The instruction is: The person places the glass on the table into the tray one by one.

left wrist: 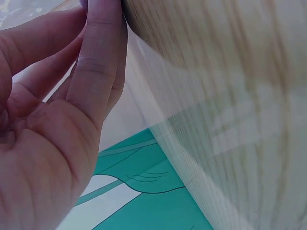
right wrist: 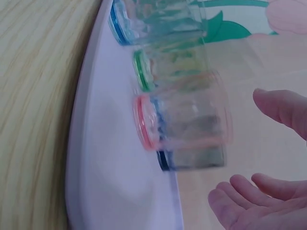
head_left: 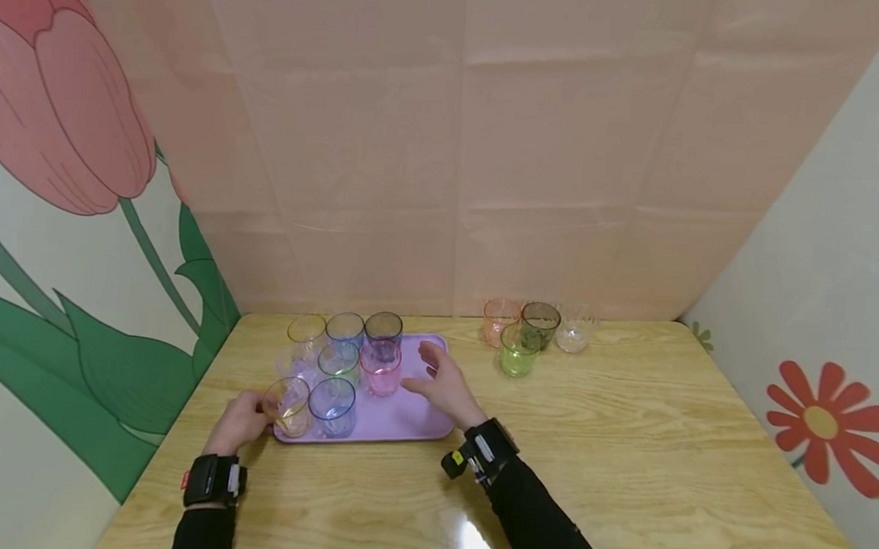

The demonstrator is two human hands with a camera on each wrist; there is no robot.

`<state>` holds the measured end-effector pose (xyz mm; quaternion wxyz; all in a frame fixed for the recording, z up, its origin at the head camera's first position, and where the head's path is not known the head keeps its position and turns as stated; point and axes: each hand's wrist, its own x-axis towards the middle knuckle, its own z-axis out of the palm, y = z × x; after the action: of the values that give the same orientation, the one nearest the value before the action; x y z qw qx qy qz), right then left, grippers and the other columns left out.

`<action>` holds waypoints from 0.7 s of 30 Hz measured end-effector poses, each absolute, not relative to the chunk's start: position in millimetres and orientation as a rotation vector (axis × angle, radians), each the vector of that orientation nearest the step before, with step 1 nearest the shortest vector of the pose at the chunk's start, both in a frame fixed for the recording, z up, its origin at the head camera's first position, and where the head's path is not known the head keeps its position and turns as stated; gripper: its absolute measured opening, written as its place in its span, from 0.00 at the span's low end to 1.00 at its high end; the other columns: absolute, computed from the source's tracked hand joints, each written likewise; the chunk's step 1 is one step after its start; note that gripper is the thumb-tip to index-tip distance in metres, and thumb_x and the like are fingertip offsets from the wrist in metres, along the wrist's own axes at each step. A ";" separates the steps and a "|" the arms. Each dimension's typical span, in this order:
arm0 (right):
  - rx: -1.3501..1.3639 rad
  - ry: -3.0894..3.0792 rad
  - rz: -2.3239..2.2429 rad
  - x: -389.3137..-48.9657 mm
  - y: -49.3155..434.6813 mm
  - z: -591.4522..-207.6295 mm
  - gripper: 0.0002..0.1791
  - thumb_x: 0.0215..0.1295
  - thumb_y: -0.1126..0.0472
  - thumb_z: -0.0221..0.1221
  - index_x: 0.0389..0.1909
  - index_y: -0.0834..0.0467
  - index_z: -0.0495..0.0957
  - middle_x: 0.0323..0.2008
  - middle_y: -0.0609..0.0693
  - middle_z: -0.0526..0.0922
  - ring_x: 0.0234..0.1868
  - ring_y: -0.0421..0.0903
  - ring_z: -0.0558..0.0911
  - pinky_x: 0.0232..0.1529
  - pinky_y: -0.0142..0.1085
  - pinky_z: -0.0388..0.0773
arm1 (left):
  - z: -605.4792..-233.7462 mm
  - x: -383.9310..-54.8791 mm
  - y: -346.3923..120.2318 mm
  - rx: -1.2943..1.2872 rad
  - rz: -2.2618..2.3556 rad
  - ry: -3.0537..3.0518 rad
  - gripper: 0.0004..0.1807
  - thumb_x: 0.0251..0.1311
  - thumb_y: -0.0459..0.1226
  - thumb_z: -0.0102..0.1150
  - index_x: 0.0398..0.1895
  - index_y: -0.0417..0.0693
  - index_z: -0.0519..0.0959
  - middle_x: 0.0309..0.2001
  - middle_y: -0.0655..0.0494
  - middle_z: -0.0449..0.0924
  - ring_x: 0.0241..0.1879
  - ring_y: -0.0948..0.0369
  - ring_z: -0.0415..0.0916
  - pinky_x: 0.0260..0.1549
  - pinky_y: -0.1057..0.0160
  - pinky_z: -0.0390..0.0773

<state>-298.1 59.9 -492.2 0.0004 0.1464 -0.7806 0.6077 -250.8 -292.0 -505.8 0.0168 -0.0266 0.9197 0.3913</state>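
Note:
At the left end of a lavender tray (head_left: 405, 431), my left hand (head_left: 240, 421) is right beside a yellow-rimmed glass (head_left: 289, 415). Up close, its thumb and fingers come together (left wrist: 93, 52), but their tips run out of frame, so I cannot tell whether they pinch the glass or the tray edge. My right hand (head_left: 446, 388) is over the tray's right part, fingers apart and holding nothing. Left of it stands a pink glass (head_left: 380, 377), with a dark glass (head_left: 384, 325) behind. A blue glass (head_left: 336, 416) and green-rimmed glass (head_left: 338, 364) stand nearby.
Another yellow-rimmed glass (head_left: 307, 328), a second blue glass (head_left: 346, 326) and a clear glass (head_left: 298, 362) fill the tray's left half. Farther right on the table stand a pink (head_left: 494, 329), a dark (head_left: 542, 331), a green (head_left: 516, 362) and a clear glass (head_left: 572, 337).

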 end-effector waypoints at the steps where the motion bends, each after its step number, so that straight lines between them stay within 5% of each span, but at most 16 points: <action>1: 0.456 -2.444 1.915 -297.3 63.5 -492.6 0.44 0.56 0.67 0.71 0.71 0.73 0.60 0.69 0.71 0.66 0.71 0.65 0.67 0.71 0.54 0.63 | -505.8 -250.5 -292.2 -0.081 1.220 2.859 0.10 0.55 0.21 0.54 0.21 0.40 0.74 0.30 0.51 0.78 0.30 0.57 0.74 0.29 0.63 0.76; 21: 0.244 -2.207 1.958 -301.7 129.1 -488.9 0.32 0.68 0.65 0.64 0.69 0.70 0.65 0.66 0.68 0.71 0.69 0.62 0.69 0.69 0.51 0.67 | -504.0 -250.8 -291.5 -0.093 1.240 2.849 0.06 0.54 0.21 0.54 0.29 0.35 0.79 0.34 0.46 0.80 0.34 0.54 0.76 0.31 0.62 0.78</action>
<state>-301.7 129.1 -488.9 0.0905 0.0819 -0.7424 0.6587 -250.8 -291.5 -504.0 0.0167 -0.0300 0.9164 0.3987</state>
